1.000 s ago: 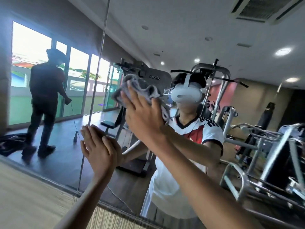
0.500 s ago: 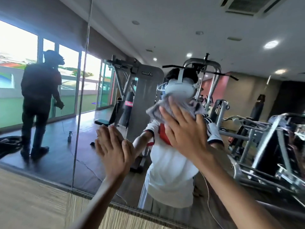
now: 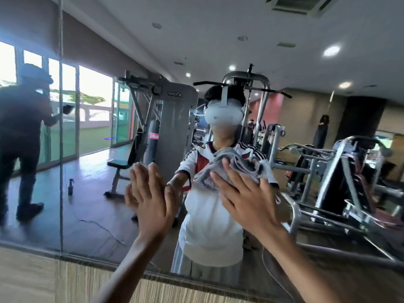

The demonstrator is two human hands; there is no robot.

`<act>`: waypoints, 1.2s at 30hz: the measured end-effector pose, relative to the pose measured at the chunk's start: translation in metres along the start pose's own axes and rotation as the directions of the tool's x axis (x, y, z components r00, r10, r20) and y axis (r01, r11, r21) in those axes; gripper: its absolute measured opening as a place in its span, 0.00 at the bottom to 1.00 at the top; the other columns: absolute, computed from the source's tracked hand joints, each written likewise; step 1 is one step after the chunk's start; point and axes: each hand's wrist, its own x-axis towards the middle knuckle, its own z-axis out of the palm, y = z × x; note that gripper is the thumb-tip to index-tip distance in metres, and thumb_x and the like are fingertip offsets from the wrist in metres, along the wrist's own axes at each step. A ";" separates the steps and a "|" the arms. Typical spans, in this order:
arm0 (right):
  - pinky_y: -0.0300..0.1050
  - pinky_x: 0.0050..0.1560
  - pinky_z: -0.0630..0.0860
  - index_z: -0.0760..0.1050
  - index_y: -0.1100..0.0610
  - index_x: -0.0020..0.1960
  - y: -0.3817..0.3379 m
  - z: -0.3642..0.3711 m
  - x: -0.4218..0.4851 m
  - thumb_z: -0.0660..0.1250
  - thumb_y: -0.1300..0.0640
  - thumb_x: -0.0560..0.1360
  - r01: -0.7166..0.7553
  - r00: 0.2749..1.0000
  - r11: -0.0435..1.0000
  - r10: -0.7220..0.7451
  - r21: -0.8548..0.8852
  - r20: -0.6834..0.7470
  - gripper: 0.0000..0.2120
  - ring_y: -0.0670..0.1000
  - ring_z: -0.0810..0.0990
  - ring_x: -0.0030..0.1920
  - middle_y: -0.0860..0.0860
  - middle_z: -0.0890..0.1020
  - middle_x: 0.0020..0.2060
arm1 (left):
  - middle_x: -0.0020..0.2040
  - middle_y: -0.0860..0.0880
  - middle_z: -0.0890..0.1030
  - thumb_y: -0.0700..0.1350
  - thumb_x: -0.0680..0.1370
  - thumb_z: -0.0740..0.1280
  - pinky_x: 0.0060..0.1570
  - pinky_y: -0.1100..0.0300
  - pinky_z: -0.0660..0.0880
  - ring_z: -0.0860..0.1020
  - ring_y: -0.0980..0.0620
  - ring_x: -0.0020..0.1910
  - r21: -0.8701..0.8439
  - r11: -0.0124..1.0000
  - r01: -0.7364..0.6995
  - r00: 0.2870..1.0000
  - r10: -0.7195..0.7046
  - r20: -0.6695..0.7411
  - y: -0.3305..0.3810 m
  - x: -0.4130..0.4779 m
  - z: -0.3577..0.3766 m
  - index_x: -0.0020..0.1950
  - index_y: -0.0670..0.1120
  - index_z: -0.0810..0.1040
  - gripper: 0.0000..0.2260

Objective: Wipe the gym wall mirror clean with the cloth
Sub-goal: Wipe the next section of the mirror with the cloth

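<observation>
Wiping stroke, mid-panel. The right hand (image 3: 247,200), fingers straight and spread, presses the bunched grey cloth (image 3: 231,169) flat against the mirror (image 3: 91,215), well right of the seam (image 3: 61,149). It pins the cloth rather than pinching it. The left hand (image 3: 153,193), fingers straight and close together, lies palm-flat on the glass between the seam and the cloth, and holds nothing; it appears to serve as a brace. A spray bottle (image 3: 70,186) shows in reflection just right of the seam.

Step in hand: rubbing the panel right of the seam. How much glass is already clean cannot be told. The next move likely calls for steady palm pressure while the cloth sweeps across unwiped glass, toward or away from the seam. The bracing palm may leave prints, so its spot probably needs a pass too.
</observation>
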 end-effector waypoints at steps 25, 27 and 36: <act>0.49 0.57 0.65 0.64 0.52 0.78 0.131 -0.022 -0.021 0.54 0.49 0.83 -0.531 0.838 0.847 0.523 -0.015 -0.160 0.24 0.48 0.58 0.78 0.56 0.64 0.77 | 0.81 0.36 0.52 0.53 0.82 0.53 0.74 0.39 0.49 0.50 0.39 0.80 0.050 0.973 -0.226 0.974 0.225 0.034 0.166 -0.055 0.052 0.80 0.42 0.58 0.28; 0.48 0.53 0.65 0.64 0.50 0.78 0.112 -0.020 -0.026 0.54 0.48 0.83 -0.413 0.905 0.910 0.408 -0.021 -0.123 0.24 0.48 0.64 0.75 0.54 0.64 0.77 | 0.81 0.36 0.53 0.54 0.83 0.52 0.74 0.39 0.48 0.50 0.39 0.80 0.043 0.979 -0.199 0.980 0.197 0.033 0.175 -0.062 0.056 0.81 0.43 0.56 0.28; 0.53 0.72 0.61 0.56 0.48 0.79 0.192 -0.035 -0.156 0.52 0.46 0.84 -0.377 0.926 0.925 0.375 -0.046 -0.038 0.24 0.51 0.60 0.78 0.53 0.59 0.79 | 0.81 0.35 0.50 0.56 0.82 0.51 0.76 0.48 0.38 0.47 0.39 0.80 -0.020 0.987 -0.159 0.986 0.160 0.053 0.201 -0.068 0.060 0.81 0.43 0.55 0.29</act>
